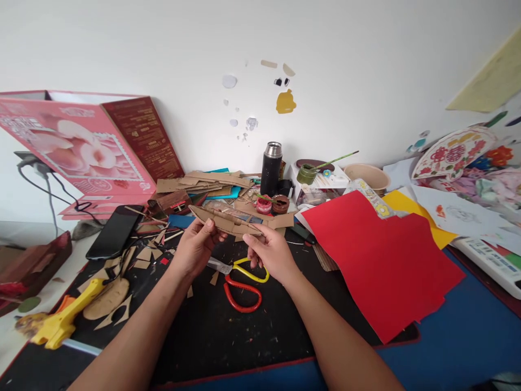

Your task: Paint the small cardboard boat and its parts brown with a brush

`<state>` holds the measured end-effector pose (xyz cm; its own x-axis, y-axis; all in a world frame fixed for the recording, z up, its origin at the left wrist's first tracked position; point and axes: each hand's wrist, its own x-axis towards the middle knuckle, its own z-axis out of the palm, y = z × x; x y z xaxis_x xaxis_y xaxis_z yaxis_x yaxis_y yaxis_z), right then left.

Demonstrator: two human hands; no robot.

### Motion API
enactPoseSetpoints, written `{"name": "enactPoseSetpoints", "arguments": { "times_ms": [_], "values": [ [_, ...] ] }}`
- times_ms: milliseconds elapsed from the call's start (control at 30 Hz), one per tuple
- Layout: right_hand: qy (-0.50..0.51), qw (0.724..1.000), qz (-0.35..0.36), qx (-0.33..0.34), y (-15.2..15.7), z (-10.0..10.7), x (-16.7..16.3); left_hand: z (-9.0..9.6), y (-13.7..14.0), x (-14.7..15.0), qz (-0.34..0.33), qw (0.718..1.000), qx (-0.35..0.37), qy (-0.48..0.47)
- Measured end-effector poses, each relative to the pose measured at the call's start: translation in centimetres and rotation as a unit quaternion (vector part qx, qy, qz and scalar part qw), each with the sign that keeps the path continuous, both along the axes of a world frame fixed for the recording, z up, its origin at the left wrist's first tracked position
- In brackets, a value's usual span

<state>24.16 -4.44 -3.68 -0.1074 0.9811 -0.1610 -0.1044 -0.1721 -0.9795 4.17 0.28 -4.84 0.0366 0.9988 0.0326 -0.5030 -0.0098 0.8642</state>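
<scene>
Between my two hands a cardboard boat (223, 221), long and narrow with a pointed left end, is held up over the black mat. My left hand (198, 243) pinches it near the pointed end, thumb on the near side. At the other end my right hand (272, 251) grips it between thumb and fingers. Scissors (232, 271) with one yellow and one red handle lie on the mat just below, partly behind my right fingers. Cardboard scraps (145, 254) are scattered to the left of my left hand.
A yellow glue gun (73, 315) and a phone (115, 232) lie at left. Behind stand a black thermos (271, 168), paint jars (280, 204) and stacked cardboard strips (203, 182). Red paper (382, 260) covers the right side; a pink box (81, 144) leans back left.
</scene>
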Motion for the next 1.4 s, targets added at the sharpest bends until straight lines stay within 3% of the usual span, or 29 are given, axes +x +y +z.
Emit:
{"name": "enactPoseSetpoints", "arguments": {
  "times_ms": [367, 633, 1400],
  "values": [
    [-0.029, 0.999, 0.027, 0.036, -0.22, 0.41, 0.04, 0.3, -0.17, -0.68, -0.065, 0.997, -0.023, -0.035],
    [-0.001, 1.0, 0.013, 0.006, -0.15, 0.06, -0.22, 0.33, -0.15, -0.48, -0.055, 0.998, -0.028, -0.034],
    [-0.037, 0.999, 0.003, 0.029, -0.07, 0.15, 0.11, 0.9, -0.25, -0.13, -0.055, 0.997, -0.042, -0.018]
  ]
}}
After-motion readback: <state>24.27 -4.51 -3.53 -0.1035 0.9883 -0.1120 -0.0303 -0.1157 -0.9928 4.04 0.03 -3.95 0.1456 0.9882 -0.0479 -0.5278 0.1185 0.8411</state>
